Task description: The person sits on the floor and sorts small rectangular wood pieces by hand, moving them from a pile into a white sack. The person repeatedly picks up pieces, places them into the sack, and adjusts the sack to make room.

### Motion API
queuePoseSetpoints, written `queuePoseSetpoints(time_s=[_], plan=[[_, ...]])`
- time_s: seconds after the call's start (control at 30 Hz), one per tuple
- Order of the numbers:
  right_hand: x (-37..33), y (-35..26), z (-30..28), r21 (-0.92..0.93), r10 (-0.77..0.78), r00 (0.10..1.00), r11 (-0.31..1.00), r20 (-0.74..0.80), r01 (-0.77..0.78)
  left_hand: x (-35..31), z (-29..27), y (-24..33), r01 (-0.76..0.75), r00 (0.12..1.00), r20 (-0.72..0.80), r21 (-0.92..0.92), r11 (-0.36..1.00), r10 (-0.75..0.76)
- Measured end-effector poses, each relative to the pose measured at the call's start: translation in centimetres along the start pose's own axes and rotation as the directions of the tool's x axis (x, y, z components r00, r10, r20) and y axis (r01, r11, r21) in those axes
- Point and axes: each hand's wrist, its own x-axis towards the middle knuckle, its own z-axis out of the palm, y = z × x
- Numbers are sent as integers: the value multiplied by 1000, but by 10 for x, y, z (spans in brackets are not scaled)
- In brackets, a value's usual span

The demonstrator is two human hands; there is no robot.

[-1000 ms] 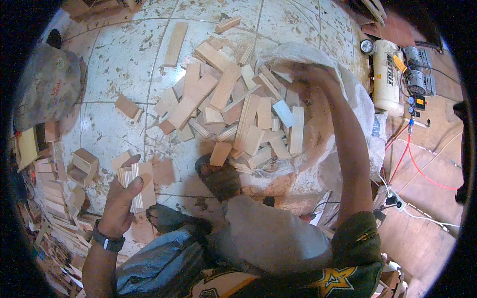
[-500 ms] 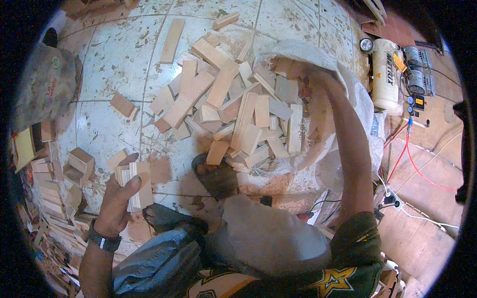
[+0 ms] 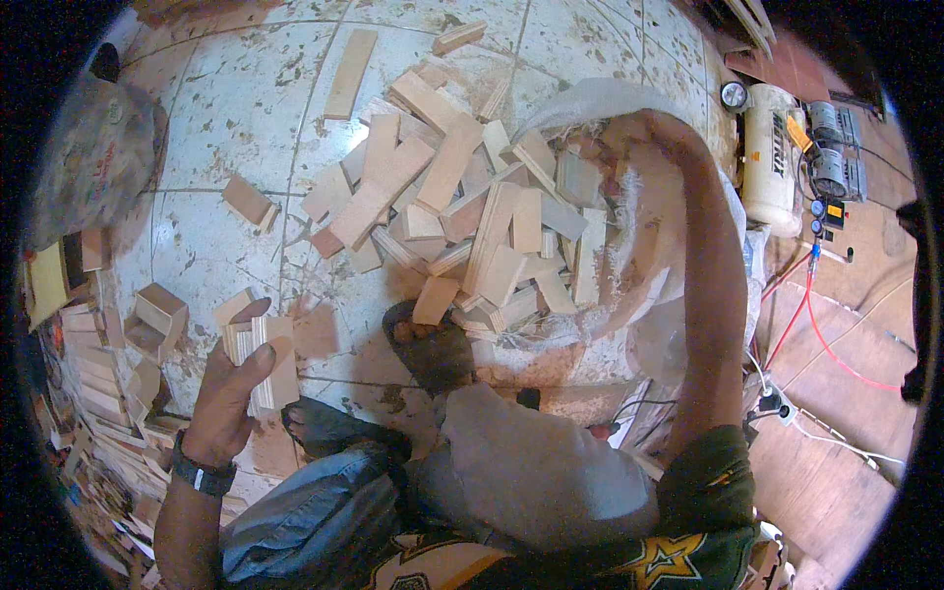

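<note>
Dozens of pale wooden blocks (image 3: pixel 447 162) lie loose in a heap on the stained tile floor (image 3: pixel 231 98), mid-frame. At lower left, a person's left hand (image 3: pixel 228 388) is clamped around a small stack of flat wooden pieces (image 3: pixel 279 369), thumb across the near side. The right hand (image 3: pixel 618 147), right of upper centre, reaches into the mouth of a white woven sack (image 3: pixel 590 95); shadow blurs its fingers, so from where I stand I cannot tell whether they grip anything. Blocks crowd the sack's opening; its depths are hidden. Judging by how things lie, one handful is stacked, while most blocks are unstacked. At left sits a box-like wooden piece (image 3: pixel 162 312), its contents unclear.
</note>
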Motion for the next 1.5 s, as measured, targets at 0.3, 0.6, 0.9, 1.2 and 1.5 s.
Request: queuePoseSetpoints(time_s=[0.3, 0.6, 0.9, 1.2, 1.5], plan=[[16, -11, 7, -431, 27, 934, 891, 357, 140, 1, 0, 1, -2, 1000, 9, 0, 1000, 2], [58, 0, 48, -828, -258, 965, 529, 49, 184, 0, -2, 0, 39, 999, -17, 17, 999, -39], [-21, 39, 9, -617, -100, 989, 787, -109, 12, 5, -4, 0, 38, 999, 10, 35, 999, -39], [-21, 65, 48, -837, -355, 864, 533, -357, -127, 3, 1, 2, 18, 1000, -4, 46, 999, -18], [-55, 27, 21, -272, -27, 877, 955, -479, -119, 1, -2, 3, -7, 999, -32, 29, 1000, 8]])
